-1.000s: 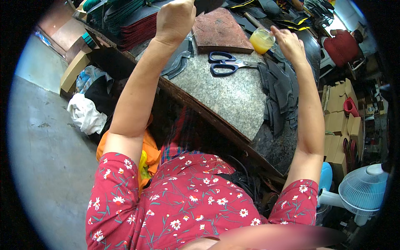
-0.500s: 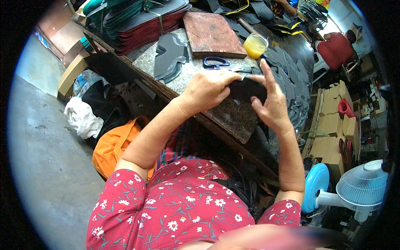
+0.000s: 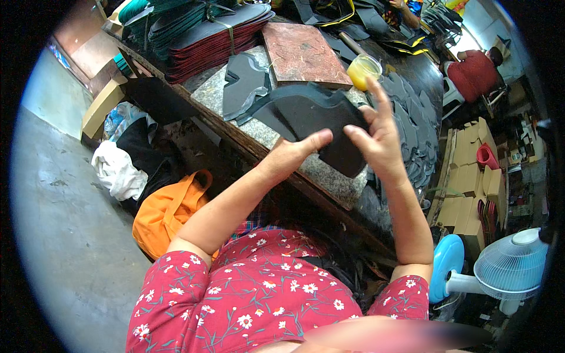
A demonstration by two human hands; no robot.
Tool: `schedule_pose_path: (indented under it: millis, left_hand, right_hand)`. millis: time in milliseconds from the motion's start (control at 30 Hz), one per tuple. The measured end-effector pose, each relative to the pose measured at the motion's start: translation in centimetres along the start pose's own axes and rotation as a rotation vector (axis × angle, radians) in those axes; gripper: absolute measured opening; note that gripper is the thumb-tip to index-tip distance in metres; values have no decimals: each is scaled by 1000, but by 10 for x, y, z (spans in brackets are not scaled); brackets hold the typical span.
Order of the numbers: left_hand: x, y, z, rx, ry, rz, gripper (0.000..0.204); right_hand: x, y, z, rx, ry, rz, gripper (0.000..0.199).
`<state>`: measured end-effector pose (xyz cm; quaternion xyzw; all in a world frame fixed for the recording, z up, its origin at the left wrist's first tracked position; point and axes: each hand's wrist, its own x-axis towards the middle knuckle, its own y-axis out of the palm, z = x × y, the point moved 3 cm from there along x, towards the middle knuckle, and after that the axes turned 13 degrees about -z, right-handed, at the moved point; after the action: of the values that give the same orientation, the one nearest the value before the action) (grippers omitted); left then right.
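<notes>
A curved black sheet piece [image 3: 315,115], perhaps a cut shoe part, is held up over the bench. My left hand [image 3: 294,154] grips its near edge, thumb on top and fingers hidden beneath. At its right edge my right hand [image 3: 381,141] holds it between thumb and lower fingers, with the index finger raised. More dark cut pieces [image 3: 242,88] lie on the grey stone slab [image 3: 336,187], left of the held piece. A reddish block [image 3: 306,56] sits just beyond. The scissors are hidden behind the held piece.
A jar of yellow liquid [image 3: 358,76], brush handle [image 3: 351,43] leaning from it, stands beyond my right hand. Overlapping dark pieces [image 3: 412,123] cover the bench's right side. Tied stacks of sheets [image 3: 206,44] stand far left. A blue fan [image 3: 509,259] is at lower right; another person [image 3: 474,73] sits beyond.
The black piece has been turned from nearly edge-on to show its broad curved face. My left hand has moved down and now has its thumb across it. The scissors have become covered.
</notes>
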<state>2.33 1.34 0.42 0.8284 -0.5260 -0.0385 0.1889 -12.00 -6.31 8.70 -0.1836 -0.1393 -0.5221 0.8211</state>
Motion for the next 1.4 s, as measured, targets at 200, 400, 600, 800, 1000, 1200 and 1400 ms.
schedule_pose_path:
  millis: [200, 400, 600, 800, 1000, 1200, 1400]
  left_hand:
    - [12, 8, 12, -273, -92, -240, 26]
    - [9, 7, 13, 42, 23, -168, 27]
    - [8, 10, 8, 38, 119, -160, 22]
    - [6, 12, 6, 53, 94, -154, 19]
    - [6, 12, 7, 23, 79, -137, 19]
    - [5, 15, 5, 16, 134, -187, 18]
    - [10, 12, 8, 81, 124, -147, 23]
  right_hand:
    - [84, -11, -32, -608, -370, -55, 90]
    - [231, 0, -101, -1285, -244, 111, 97]
    - [279, 13, -168, -1567, 57, 410, 124]
    - [297, 6, -193, -1687, 183, 495, 111]
    - [328, -22, -161, -1474, -279, 38, 72]
    - [294, -58, -91, -427, -134, -40, 75]
    - [183, -71, -6, -327, -55, 80, 73]
